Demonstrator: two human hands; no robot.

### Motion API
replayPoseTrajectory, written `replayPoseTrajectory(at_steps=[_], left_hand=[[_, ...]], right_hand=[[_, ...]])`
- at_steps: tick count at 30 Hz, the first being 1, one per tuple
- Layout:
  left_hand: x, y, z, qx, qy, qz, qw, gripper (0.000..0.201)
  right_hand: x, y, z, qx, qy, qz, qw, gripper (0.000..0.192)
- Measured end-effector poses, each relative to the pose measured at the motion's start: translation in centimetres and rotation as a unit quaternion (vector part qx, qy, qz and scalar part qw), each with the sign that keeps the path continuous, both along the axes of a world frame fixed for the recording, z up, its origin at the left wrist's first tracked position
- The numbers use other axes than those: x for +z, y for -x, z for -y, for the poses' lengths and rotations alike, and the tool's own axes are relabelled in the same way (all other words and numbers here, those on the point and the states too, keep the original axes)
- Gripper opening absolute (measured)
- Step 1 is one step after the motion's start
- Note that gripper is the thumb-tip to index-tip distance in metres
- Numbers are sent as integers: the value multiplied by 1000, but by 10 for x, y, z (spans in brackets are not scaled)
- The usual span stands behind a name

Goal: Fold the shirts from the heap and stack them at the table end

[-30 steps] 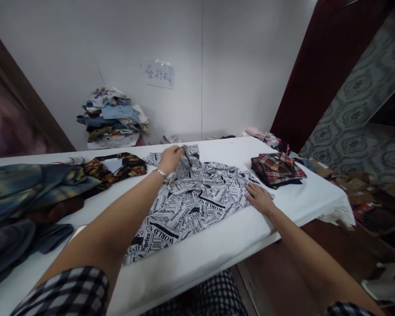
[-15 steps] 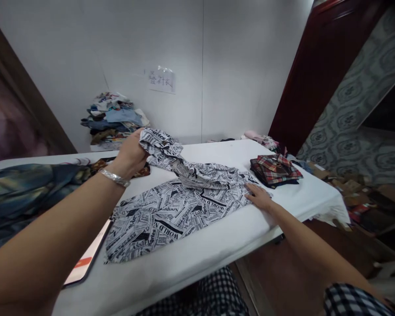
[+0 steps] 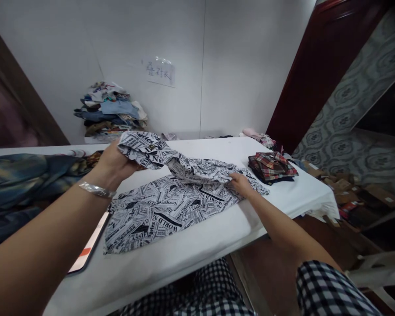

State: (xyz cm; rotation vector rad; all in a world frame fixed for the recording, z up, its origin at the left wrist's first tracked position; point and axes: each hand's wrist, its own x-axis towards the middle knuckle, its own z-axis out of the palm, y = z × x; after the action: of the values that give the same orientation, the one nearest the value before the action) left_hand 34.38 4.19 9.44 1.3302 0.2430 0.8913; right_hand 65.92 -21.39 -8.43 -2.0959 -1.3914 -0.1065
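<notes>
A black-and-white newspaper-print shirt [image 3: 164, 206] lies spread on the white table [image 3: 197, 254]. My left hand [image 3: 113, 162], with a silver bracelet on the wrist, grips a sleeve of this shirt and holds it lifted above the table at the left. My right hand [image 3: 238, 183] rests on the shirt's right side and pinches the fabric where the lifted sleeve meets the body.
A folded red plaid shirt [image 3: 272, 164] sits at the table's right end. Dark blue and brown garments [image 3: 26, 180] are heaped at the left. A flat device [image 3: 87, 250] lies near the front edge. A clothes pile [image 3: 110, 112] stands by the back wall. Cardboard boxes [image 3: 355, 193] cover the floor at right.
My left hand has pulled the sleeve up and to the left, off the table. My right hand has shifted left along the shirt and closed on the fabric.
</notes>
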Motion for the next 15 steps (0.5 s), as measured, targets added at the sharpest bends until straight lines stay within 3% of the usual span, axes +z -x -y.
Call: replayPoseTrajectory(at_steps=[4,9,12,13,15], left_hand=[[-21,31,13,35,105,-79,991,8],[-84,66,25,-21,191,-320,928,8],[-114,79,27,-6,235,-336,912,19],[-119,82,28,-3,232,-334,914,23],[-126,88,31,38,154,-354,922,27]], right_hand=[[-3,-18,29,-50,-61,-4,997,37],[-26,-10,66,19,-17,18,999,37],[-35,0,73,34,-9,30,999,40],[-36,2,74,34,-9,32,999,42],[-37,4,74,30,-8,33,999,46]])
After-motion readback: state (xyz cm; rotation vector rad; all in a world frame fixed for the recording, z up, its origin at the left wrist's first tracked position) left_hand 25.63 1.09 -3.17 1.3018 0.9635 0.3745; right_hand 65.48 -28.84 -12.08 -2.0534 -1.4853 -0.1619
